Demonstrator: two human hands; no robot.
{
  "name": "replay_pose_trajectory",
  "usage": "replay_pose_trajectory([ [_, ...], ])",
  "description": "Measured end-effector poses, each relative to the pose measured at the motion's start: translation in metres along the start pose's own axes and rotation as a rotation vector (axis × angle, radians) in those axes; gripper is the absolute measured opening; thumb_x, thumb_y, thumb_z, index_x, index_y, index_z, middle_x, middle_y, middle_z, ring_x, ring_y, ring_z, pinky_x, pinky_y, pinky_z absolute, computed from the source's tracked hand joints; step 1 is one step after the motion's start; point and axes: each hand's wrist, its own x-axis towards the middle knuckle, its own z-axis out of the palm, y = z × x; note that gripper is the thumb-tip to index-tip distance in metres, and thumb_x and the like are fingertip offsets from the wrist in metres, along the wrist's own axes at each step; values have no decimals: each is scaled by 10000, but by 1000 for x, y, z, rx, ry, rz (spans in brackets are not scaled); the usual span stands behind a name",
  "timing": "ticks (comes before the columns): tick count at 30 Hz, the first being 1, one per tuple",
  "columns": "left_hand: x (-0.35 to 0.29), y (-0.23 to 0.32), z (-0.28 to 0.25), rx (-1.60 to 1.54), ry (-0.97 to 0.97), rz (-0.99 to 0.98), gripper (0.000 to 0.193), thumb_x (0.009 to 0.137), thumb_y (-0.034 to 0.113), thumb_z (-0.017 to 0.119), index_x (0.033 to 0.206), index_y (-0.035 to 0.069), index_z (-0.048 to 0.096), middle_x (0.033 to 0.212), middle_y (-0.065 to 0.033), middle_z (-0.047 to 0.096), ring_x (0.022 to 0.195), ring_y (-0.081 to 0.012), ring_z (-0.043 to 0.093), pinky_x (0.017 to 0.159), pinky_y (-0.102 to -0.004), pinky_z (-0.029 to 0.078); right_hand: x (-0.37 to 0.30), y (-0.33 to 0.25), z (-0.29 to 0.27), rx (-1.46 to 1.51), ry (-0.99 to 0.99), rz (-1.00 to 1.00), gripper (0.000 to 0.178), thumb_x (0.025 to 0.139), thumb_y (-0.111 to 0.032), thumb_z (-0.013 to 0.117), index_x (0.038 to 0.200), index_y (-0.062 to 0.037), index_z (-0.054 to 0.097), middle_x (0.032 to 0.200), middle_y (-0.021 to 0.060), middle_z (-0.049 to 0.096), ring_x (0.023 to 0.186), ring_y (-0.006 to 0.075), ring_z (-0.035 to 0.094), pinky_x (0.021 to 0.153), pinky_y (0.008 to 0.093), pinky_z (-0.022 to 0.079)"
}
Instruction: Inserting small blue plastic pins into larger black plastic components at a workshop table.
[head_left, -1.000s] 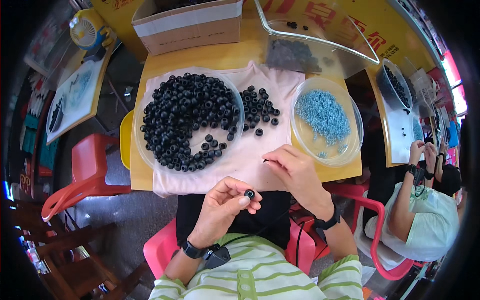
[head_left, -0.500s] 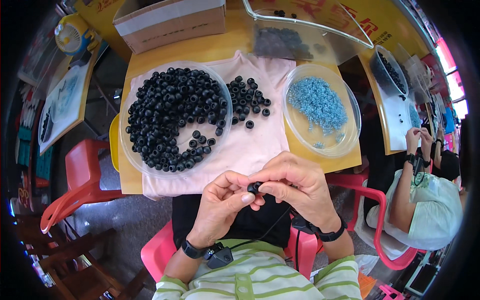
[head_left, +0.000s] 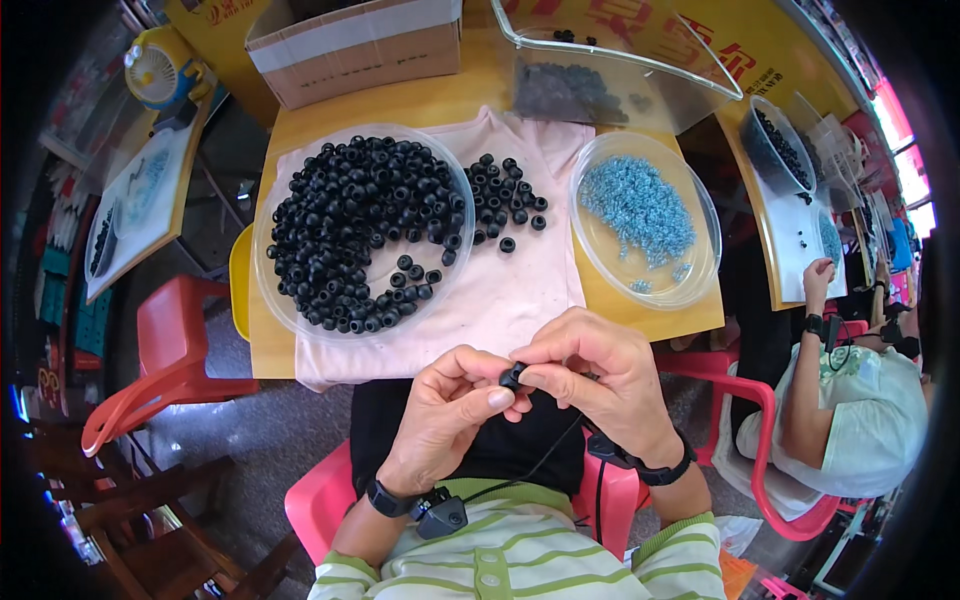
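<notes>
Where the left hand (head_left: 438, 415) and right hand (head_left: 612, 383) meet, each grip pinches the same rounded black bead (head_left: 512, 376).

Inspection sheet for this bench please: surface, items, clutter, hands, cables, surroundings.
Surface: wooden table, partly under pink cloth.
Items: black beads in left tray, blue beads in right tray.
Clutter: loose beads on the cloth; cardboard box and clear bin at the back.
Hands: left hand and right hand pinch a dark bead; whether more than one, cannot tell.
Cables: black cable and second cable below the hands in the picture.
Surroundings: red chair and fan at left, another person at right.
</notes>
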Motion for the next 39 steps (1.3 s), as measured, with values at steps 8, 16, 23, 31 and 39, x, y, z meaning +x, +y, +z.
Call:
replay_pose_trajectory([
  [8,-6,3,3,-300,-73,-231,121,947,75,639,1068,63,647,1087,-86,682,1095,-221,635,1033,-388,459,-4,-3,8,-622,77,-536,376,703,-59,794,1064,-55,686,907,63,643,788,223,644,636,303,549],
  [16,-17,9,5,-272,-28,-239,130,924,22,655,1032,69,710,1061,-89,707,1046,-198,660,989,-355,496,-4,-4,17,-651,62,-669,266,689,-16,747,929,-16,634,890,76,633,763,238,617,624,308,535],
  [23,-17,16,8,-190,38,-132,128,926,6,658,1039,49,700,1070,-85,703,987,-149,669,936,-317,530,6,-10,19,-713,61,-647,241,696,-38,759,893,-20,623,857,84,617,725,237,607,608,323,517],
  [31,1,89,4,1310,437,467,238,876,1,702,1114,-11,698,1048,-114,700,871,-150,651,787,-264,521,115,-79,-80,-921,516,-316,203,892,-211,700,1019,-53,679,745,-53,569,628,12,470,535,215,399],
  [39,-11,119,-12,1928,534,303,395,734,100,820,1107,28,708,1028,-141,695,854,-234,650,728,-310,506,193,-61,-121,-1112,589,111,323,916,-326,651,967,-7,662,766,55,664,607,130,576,573,269,475],
])
